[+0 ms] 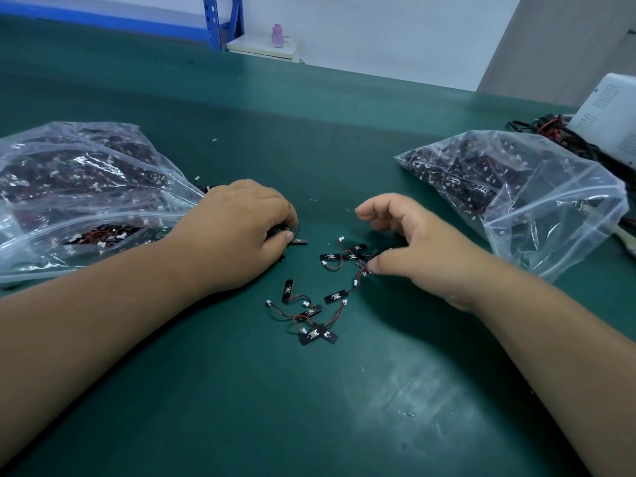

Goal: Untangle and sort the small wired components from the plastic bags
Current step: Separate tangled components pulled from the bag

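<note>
Several small black boards with red-black wires and white plugs lie loose (311, 313) on the green table mat between my hands. My left hand (237, 232) lies knuckles up, fingers curled round a few of these components (297, 241) at its fingertips. My right hand (413, 249) hovers over another tangled cluster (344, 258), its thumb on a wire near the cluster's right end and its fingers arched above. A clear bag full of components (79, 187) lies open at the left, and a second such bag (516, 194) lies at the right.
A white perforated box (609, 122) with black and red cables (537, 129) stands at the far right. Beyond the table's far edge are a blue shelf post (213, 18) and a small pink bottle (277, 36). White specks dot the mat.
</note>
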Action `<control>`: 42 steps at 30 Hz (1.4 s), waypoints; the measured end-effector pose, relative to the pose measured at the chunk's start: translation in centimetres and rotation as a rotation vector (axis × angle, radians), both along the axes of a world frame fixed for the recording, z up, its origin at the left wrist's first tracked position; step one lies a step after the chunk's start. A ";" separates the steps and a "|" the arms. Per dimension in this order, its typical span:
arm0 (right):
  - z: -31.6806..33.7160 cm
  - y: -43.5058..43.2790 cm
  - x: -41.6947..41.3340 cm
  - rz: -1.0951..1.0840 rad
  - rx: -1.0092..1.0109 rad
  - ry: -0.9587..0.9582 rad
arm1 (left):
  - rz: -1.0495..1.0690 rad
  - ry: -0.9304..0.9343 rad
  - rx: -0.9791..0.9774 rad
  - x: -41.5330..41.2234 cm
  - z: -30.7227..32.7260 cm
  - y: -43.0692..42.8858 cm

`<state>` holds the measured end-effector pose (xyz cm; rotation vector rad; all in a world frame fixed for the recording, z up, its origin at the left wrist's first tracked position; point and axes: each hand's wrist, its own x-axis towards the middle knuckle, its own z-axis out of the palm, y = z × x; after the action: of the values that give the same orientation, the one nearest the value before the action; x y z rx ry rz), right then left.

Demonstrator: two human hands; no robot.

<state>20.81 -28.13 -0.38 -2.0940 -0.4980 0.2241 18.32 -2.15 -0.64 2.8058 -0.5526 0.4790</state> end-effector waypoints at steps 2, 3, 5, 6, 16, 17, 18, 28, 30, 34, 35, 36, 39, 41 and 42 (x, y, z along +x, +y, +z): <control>0.1 0.6 -0.7 0.026 -0.172 -0.064 | -0.001 -0.001 -0.004 0.0 0.1 0.0; 0.2 0.9 -0.9 0.030 -0.250 -0.117 | -0.001 0.000 -0.004 0.0 0.1 0.0; 0.3 1.5 -1.4 0.052 -0.374 -0.214 | 0.000 0.004 0.004 0.0 0.1 0.0; 0.4 1.7 -1.7 0.066 -0.416 -0.240 | 0.002 0.006 0.008 0.0 0.1 0.0; 0.2 1.4 -1.4 -0.030 -0.167 -0.085 | 0.001 -0.012 0.002 0.0 0.0 0.0; 0.1 1.3 -1.3 -0.037 -0.127 -0.074 | 0.001 -0.012 0.003 0.0 0.0 0.0; 0.1 1.2 -1.2 -0.038 -0.110 -0.066 | 0.002 -0.011 0.006 0.0 0.0 0.0; 0.2 1.4 -1.4 0.018 -0.236 -0.103 | 0.002 -0.001 0.006 0.0 0.1 0.0; 0.3 1.6 -1.6 0.032 -0.276 -0.124 | 0.005 0.001 0.008 0.0 0.0 -0.1; 0.2 2.0 -2.1 -0.008 -0.383 -0.247 | 0.005 0.003 0.004 0.0 0.0 -0.1; 0.3 2.1 -2.3 0.007 -0.424 -0.275 | 0.006 0.003 0.008 0.0 0.0 -0.1; 0.4 2.2 -2.4 0.032 -0.465 -0.288 | 0.007 0.002 0.010 0.0 0.0 -0.1; 0.6 2.3 -2.6 0.117 -0.571 -0.289 | 0.008 0.005 0.003 0.0 0.0 -0.1; 0.7 2.3 -2.8 0.165 -0.589 -0.287 | 0.008 0.006 0.009 0.0 0.0 -0.1; 0.9 2.4 -2.9 0.183 -0.580 -0.288 | 0.009 0.005 0.012 0.0 0.0 -0.1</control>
<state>17.90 -25.77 0.48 -2.6660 -0.8813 0.1873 18.35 -2.24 -0.61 2.8213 -0.5436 0.4726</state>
